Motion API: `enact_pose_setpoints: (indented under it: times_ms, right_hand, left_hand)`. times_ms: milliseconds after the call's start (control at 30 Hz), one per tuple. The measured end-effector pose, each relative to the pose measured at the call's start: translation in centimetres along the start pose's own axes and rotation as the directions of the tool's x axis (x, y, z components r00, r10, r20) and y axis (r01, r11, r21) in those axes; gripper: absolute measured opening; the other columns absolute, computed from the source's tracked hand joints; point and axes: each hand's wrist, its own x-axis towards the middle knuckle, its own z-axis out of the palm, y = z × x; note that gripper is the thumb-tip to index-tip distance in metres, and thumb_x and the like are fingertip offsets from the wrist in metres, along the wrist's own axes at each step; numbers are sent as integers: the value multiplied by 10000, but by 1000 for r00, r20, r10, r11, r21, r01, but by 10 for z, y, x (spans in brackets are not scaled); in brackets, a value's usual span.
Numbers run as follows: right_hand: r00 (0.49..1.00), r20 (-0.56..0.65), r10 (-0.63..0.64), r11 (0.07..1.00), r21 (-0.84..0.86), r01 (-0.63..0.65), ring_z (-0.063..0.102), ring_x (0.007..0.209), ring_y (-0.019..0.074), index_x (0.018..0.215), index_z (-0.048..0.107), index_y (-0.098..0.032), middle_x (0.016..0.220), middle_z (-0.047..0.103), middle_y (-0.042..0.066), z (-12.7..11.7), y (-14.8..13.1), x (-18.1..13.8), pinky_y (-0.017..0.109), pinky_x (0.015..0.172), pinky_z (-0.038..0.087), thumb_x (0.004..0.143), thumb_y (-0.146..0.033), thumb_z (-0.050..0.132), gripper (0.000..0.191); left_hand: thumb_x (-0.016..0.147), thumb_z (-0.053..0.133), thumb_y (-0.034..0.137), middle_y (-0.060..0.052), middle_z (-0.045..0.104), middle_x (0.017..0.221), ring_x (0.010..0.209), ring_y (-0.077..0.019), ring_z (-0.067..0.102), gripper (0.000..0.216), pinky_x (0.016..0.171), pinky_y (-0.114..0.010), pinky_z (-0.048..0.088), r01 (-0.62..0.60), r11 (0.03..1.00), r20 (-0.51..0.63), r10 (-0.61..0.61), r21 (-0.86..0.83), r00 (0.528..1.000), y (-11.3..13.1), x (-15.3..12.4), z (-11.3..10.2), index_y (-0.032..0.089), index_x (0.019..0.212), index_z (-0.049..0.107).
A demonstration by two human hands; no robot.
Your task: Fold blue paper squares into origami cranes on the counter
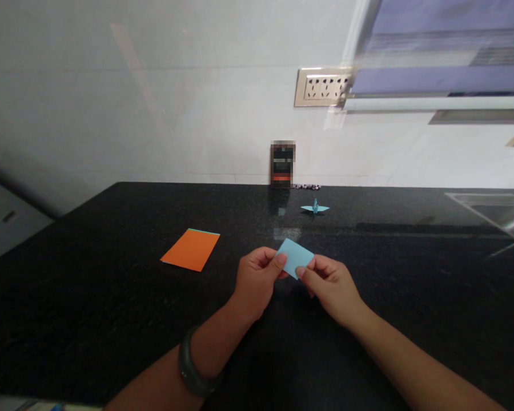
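Bridging left hand [256,281], right hand [334,286]; blue paper [296,258]

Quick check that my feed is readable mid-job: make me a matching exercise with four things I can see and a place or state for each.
Things:
1. light-blue paper square
2. origami crane
3. orange paper
4. bangle

Places or states:
A. lying on the black countertop, left of both hands
B. worn on the left arm
C. held by the left hand and right hand
D. beyond the hands, wings spread

Pairs: 1-C, 2-D, 3-A, 4-B
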Motion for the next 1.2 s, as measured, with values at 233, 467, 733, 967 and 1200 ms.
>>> enact_pose_setpoints:
  times_ms: [233, 467, 733, 967, 1200]
  right_hand:
    - [998, -51, -36, 999, 29, 38, 485, 504, 112, 680, 563, -166, 575, 559, 1, -5, 4, 2, 233, 476, 396, 725, -415, 585, 254]
    - [989, -150, -10, 997, -78, -2, 421, 429, 95, 586, 551, -160, 470, 486, -16, -9, 4, 4, 222, 413, 338, 743, -499, 531, 374]
    - [998, -1, 63, 997, 51, -63, 385, 419, 67, 603, 499, -162, 487, 457, -44, -5, 5, 4, 201, 405, 312, 691, -432, 612, 306]
    - [999, -31, -13, 998, -67, 10, 392, 416, 79, 667, 501, -176, 483, 438, -50, -10, 8, 6, 205, 402, 317, 749, -433, 550, 274]
    - [999, 40, -12, 992, -128, 17, 384, 424, 76, 641, 534, -173, 499, 444, -43, -9, 9, 5, 202, 399, 303, 726, -413, 584, 259]
  left_hand:
    - [664, 652, 334, 10, 568, 499, 478, -92, 490, 230, 489, -211, 371, 27, 983, 137, -53, 182, 989, -3, -5, 4, 149, 546, 583]
    - [669, 641, 357, 19, 535, 472, 450, -78, 458, 248, 465, -198, 352, 46, 985, 95, -62, 166, 994, 0, -5, 5, 147, 549, 585]
    - [688, 632, 352, 15, 571, 536, 464, -71, 481, 225, 474, -188, 374, 61, 997, 1, -61, 38, 998, -3, -1, 3, 134, 655, 585]
    - [632, 685, 340, -6, 601, 595, 532, -93, 515, 241, 511, -206, 385, 150, 988, 123, -152, 24, 981, -4, -2, 4, 123, 719, 627]
    - [639, 679, 327, 7, 587, 547, 508, -88, 489, 195, 518, -219, 382, 78, 997, 22, -78, 25, 997, -3, 0, 0, 136, 620, 649]
